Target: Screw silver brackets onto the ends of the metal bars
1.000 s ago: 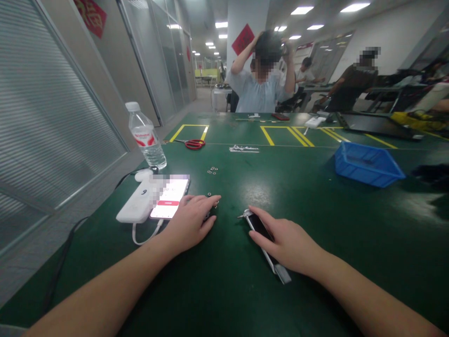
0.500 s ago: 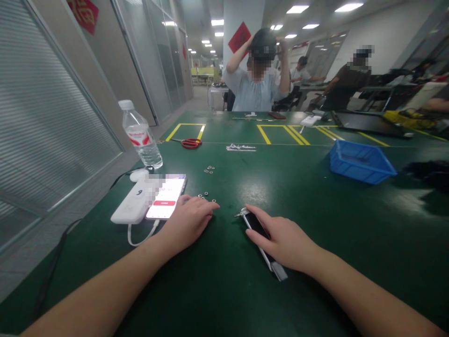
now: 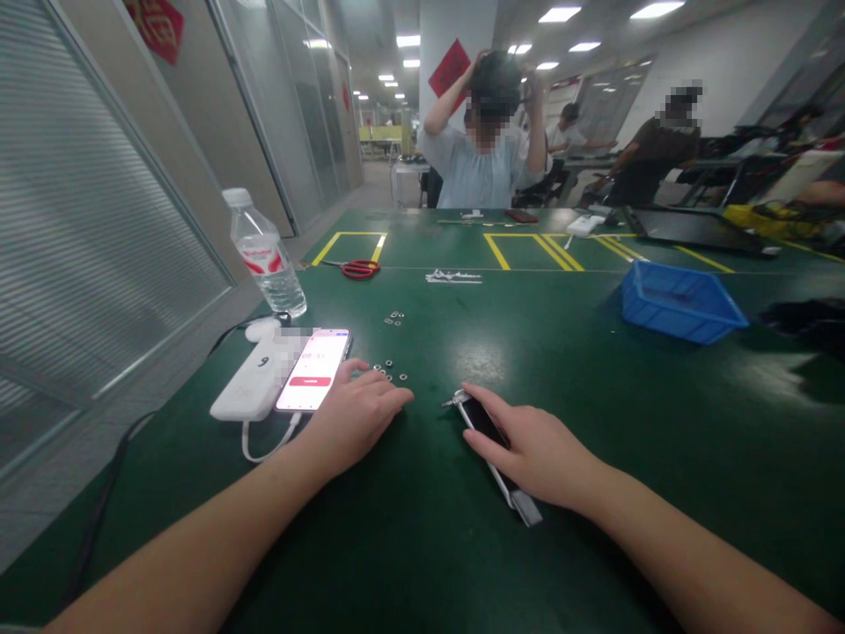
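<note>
Firstly, a white power bank (image 3: 247,383) on the table (image 3: 660,528) lies cabled to a lit phone (image 3: 312,370). The left hand (image 3: 353,418) rests with its grip open and empty, just beside small metal washers (image 3: 388,370): light, slippery parts, best pinched singly by the rim. The right hand (image 3: 528,449) lies flat over a black phone (image 3: 485,424), its grip unclosed; this stiff, fragile slab is best taken by its long edges.

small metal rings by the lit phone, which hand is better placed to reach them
Left, probably: the left hand lies right beside the small metal rings, while the right hand sits farther off, resting on a dark-screened phone.
</note>
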Available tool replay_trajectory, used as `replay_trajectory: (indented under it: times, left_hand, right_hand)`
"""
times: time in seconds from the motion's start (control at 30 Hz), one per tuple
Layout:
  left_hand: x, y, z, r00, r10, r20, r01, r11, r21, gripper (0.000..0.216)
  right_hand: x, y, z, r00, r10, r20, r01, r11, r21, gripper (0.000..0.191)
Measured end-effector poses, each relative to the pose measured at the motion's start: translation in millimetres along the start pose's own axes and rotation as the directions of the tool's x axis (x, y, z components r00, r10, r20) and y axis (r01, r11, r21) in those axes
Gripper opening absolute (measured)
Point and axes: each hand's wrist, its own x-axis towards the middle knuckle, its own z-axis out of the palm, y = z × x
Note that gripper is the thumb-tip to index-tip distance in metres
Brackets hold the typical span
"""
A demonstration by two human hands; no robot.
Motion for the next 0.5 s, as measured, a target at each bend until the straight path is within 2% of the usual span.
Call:
replay_trajectory:
  times: [0.5]
  left_hand:
    - [-1.7, 1.8, 7.0, 0.996, 0.066, 0.067, -0.069, 0.997, 0.039, 0.025]
  right_hand:
    - [-0.4, -0.5, -0.7, 0.999, 0.024, 0.039, -0.025, 0.999, 0.029, 0.061]
